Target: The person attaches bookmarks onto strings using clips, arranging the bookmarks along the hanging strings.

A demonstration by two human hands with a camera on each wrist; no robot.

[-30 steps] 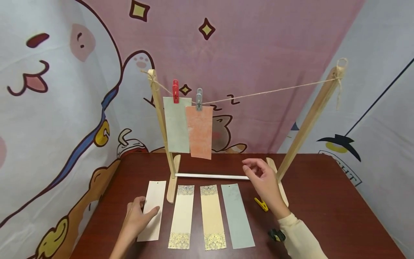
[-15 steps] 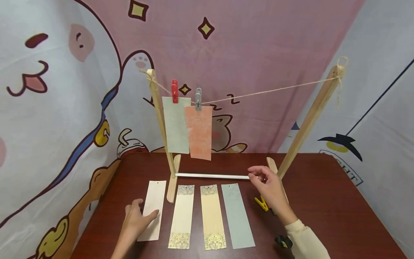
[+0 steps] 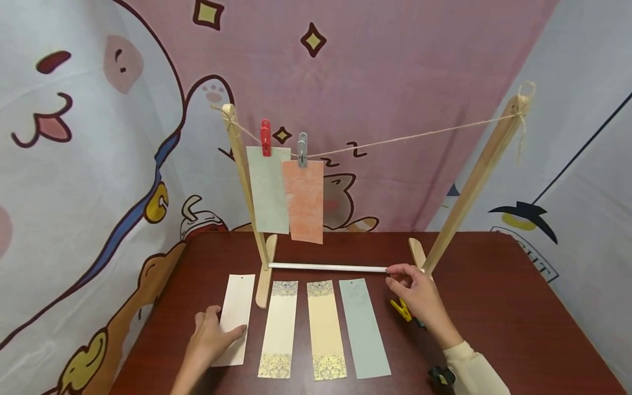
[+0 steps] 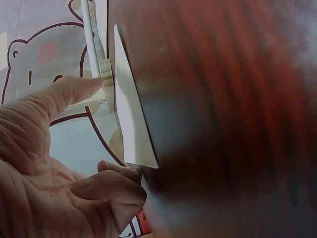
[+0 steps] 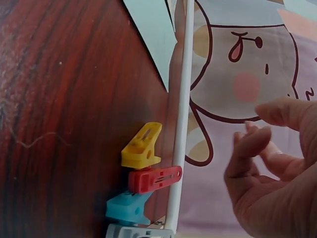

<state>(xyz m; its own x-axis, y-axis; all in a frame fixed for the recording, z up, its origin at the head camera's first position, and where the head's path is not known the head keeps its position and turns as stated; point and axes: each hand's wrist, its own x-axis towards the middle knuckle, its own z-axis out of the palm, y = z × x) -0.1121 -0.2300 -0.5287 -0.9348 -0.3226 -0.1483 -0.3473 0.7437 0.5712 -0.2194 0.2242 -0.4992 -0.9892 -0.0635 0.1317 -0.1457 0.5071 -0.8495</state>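
My left hand (image 3: 209, 336) hovers at the plain white card (image 3: 239, 302), thumb over its right side and fingers by its left edge. In the left wrist view, thumb and fingers (image 4: 106, 191) are apart around the card (image 4: 130, 114), not pinching it. My right hand (image 3: 417, 296) is above the small clothespins near the stand's right foot, fingers loosely bent and holding nothing. The right wrist view shows a yellow clothespin (image 5: 142, 148), a red one (image 5: 153, 179), a blue one (image 5: 130, 208) and a grey one (image 5: 141, 231) in a row, below the right hand (image 5: 277, 168).
A wooden stand (image 3: 464, 197) carries a twine line (image 3: 410, 138). From it hang a pale green card (image 3: 268, 192) by a red clothespin and an orange card (image 3: 305, 203) by a grey one. Two patterned cards (image 3: 278, 329) and a grey-blue card (image 3: 365, 329) lie in front.
My right hand has come down and a little to the right, toward the clothespins by the stand's foot. My left hand has stayed at the white card.
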